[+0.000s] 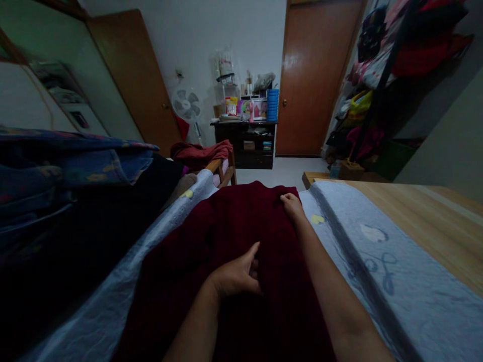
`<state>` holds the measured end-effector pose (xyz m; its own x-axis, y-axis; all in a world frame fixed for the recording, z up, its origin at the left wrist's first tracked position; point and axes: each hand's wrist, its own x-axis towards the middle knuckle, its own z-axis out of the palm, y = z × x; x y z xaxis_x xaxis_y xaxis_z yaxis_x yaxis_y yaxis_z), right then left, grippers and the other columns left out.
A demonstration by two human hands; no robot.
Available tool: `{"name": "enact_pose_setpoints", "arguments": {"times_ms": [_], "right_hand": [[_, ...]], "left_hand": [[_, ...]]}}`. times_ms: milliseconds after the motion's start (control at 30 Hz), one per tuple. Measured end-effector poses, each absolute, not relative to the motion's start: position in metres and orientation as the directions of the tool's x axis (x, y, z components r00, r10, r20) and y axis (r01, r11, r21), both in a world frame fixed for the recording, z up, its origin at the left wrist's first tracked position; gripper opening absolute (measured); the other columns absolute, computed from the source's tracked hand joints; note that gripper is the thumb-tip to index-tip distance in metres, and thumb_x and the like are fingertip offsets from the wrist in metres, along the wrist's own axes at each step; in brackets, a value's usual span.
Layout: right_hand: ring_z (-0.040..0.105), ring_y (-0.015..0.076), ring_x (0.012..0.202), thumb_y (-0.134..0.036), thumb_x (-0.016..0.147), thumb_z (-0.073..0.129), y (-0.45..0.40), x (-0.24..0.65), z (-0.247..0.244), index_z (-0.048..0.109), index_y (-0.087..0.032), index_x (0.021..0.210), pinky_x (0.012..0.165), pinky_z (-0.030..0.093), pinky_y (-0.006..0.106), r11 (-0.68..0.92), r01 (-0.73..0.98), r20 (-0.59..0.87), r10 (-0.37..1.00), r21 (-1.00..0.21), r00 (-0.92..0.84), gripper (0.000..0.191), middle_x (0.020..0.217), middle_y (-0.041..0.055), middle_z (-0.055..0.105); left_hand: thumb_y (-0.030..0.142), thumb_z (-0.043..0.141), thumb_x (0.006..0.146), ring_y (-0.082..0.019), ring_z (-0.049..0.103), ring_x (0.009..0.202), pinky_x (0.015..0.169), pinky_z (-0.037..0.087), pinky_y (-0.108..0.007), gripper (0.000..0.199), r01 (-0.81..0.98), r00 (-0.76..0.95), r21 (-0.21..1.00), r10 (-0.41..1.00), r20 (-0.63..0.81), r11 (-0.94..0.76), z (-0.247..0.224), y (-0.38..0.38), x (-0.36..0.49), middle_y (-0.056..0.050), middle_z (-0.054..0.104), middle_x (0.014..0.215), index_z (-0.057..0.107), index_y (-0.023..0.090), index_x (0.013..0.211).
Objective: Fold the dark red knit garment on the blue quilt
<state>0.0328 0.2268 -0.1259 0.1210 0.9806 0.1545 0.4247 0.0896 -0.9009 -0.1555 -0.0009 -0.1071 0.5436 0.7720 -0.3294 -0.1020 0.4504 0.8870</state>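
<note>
A: First entry?

B: Dark red garment (234, 211), one, type uncertain. Spread lengthwise over the pale blue bed sheet (422, 301), near end running out of view at the bottom.

A: Right hand (291, 205)?

B: At the garment's far right corner. Grip: thumb and forefinger pinched on the cloth edge, arm outstretched, presumably to keep that edge straight.

A: Left hand (237, 274)?

B: Over the middle of the garment, nearer the body. Forefinger and thumb stand apart, remaining fingers curled. Grip: whether a fold is caught in those fingers, I can't say. Its placing suggests steadying or smoothing the cloth.

A: Why laid there?

B: Probably because the sheet offers a broad, fairly flat stretch between the heaps and the bare wooden board (426, 201) at right.

A: Surroundings?

B: Left: floral-patterned denim garment (94, 163) atop dark clothing (124, 211), crowding the garment's left side and limiting room there. Far end, left: rust-red cloth (199, 153) over a wooden frame (228, 173). Beyond: white standing fan (187, 103), dark cabinet (245, 156) with blue baskets (272, 104), closed wooden door (315, 80). Far right: loaded clothes rack (381, 75).

A: Obstructions?

B: Nothing visible lies upon the garment except hands and forearms; these hide part of it.
</note>
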Motion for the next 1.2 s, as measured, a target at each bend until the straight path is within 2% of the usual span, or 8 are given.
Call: {"name": "enact_pose_setpoints", "arguments": {"times_ms": [200, 300, 433, 533, 767, 1067, 1133, 1200], "right_hand": [[0.055, 0.0179, 0.068, -0.041, 0.065, 0.053, 0.231, 0.032, -0.135, 0.055, -0.021, 0.059, 0.065, 0.041, 0.028, 0.054, 0.28, 0.109, 0.977, -0.958, 0.184, 0.021, 0.064, 0.0009, 0.061], [0.056, 0.0178, 0.066, -0.045, 0.065, 0.054, 0.233, 0.033, -0.138, 0.054, -0.022, 0.061, 0.061, 0.042, 0.027, 0.028, 0.203, 0.071, 0.975, -0.979, 0.209, 0.023, 0.062, 0.0008, 0.061], [0.057, 0.0183, 0.065, -0.045, 0.065, 0.057, 0.234, 0.035, -0.14, 0.054, -0.022, 0.061, 0.058, 0.044, 0.027, 0.003, 0.131, 0.03, 0.977, -0.991, 0.21, 0.023, 0.059, 0.0014, 0.061], [0.058, 0.0184, 0.064, -0.042, 0.065, 0.058, 0.234, 0.035, -0.14, 0.055, -0.021, 0.062, 0.058, 0.045, 0.027, -0.009, 0.098, 0.012, 0.977, -0.995, 0.212, 0.021, 0.06, 0.0016, 0.062], [0.059, 0.0185, 0.065, -0.037, 0.065, 0.059, 0.233, 0.036, -0.141, 0.058, -0.02, 0.063, 0.061, 0.046, 0.028, -0.019, 0.063, -0.004, 0.973, -0.998, 0.231, 0.017, 0.064, 0.002, 0.064], [0.059, 0.0184, 0.069, -0.042, 0.066, 0.059, 0.236, 0.035, -0.145, 0.06, -0.02, 0.065, 0.063, 0.046, 0.027, 0.007, 0.118, 0.036, 0.968, -0.993, 0.25, 0.022, 0.065, 0.0018, 0.065], [0.059, 0.0187, 0.07, -0.042, 0.066, 0.059, 0.235, 0.034, -0.144, 0.06, -0.02, 0.064, 0.065, 0.045, 0.027, 0.021, 0.153, 0.058, 0.968, -0.988, 0.246, 0.023, 0.067, 0.0022, 0.066], [0.059, 0.0189, 0.072, -0.043, 0.066, 0.058, 0.234, 0.033, -0.143, 0.061, -0.02, 0.063, 0.066, 0.044, 0.027, 0.038, 0.193, 0.083, 0.969, -0.98, 0.233, 0.023, 0.067, 0.0024, 0.066]], "left_hand": [[0.01, 0.075, 0.058, -0.022, 0.06, 0.104, 0.086, 0.048, -0.031, 0.123, 0.031, 0.521, 0.924, 0.782, -0.341, 0.382, -0.105, -0.006, -0.159, -0.009, 0.06, 0.121, -0.005, 0.024, 0.152], [0.009, 0.068, 0.059, -0.016, 0.062, 0.083, 0.068, 0.048, -0.023, 0.105, 0.244, 0.445, 0.918, 0.805, -0.393, 0.314, -0.104, -0.007, -0.168, -0.003, 0.065, 0.1, 0.017, 0.021, 0.15], [0.011, 0.06, 0.059, -0.009, 0.052, 0.058, 0.048, 0.039, -0.017, 0.055, 0.474, 0.388, 0.843, 0.798, -0.46, 0.255, -0.103, -0.004, -0.177, 0.003, 0.059, 0.077, 0.061, 0.016, 0.114], [0.013, 0.056, 0.058, -0.008, 0.047, 0.051, 0.044, 0.035, -0.017, 0.032, 0.53, 0.423, 0.814, 0.758, -0.497, 0.237, -0.098, -0.003, -0.179, 0.004, 0.056, 0.066, 0.066, 0.015, 0.088], [0.019, 0.053, 0.057, -0.012, 0.051, 0.044, 0.043, 0.034, -0.02, 0.019, 0.601, 0.353, 0.742, 0.735, -0.58, 0.297, -0.088, -0.008, -0.184, 0.003, 0.055, 0.054, 0.063, 0.016, 0.073], [0.021, 0.056, 0.061, -0.014, 0.053, 0.057, 0.053, 0.038, -0.022, 0.01, 0.659, 0.285, 0.72, 0.815, -0.505, 0.215, -0.091, -0.006, -0.188, 0.002, 0.058, 0.06, 0.063, 0.018, 0.066], [0.019, 0.056, 0.061, -0.015, 0.054, 0.065, 0.057, 0.039, -0.023, 0.014, 0.657, 0.253, 0.733, 0.865, -0.434, 0.175, -0.086, -0.006, -0.188, 0.001, 0.06, 0.066, 0.064, 0.018, 0.071], [0.016, 0.054, 0.062, -0.015, 0.056, 0.071, 0.061, 0.04, -0.023, 0.031, 0.598, 0.22, 0.782, 0.902, -0.371, 0.175, -0.079, -0.006, -0.186, 0.0, 0.062, 0.078, 0.065, 0.018, 0.092]]}}
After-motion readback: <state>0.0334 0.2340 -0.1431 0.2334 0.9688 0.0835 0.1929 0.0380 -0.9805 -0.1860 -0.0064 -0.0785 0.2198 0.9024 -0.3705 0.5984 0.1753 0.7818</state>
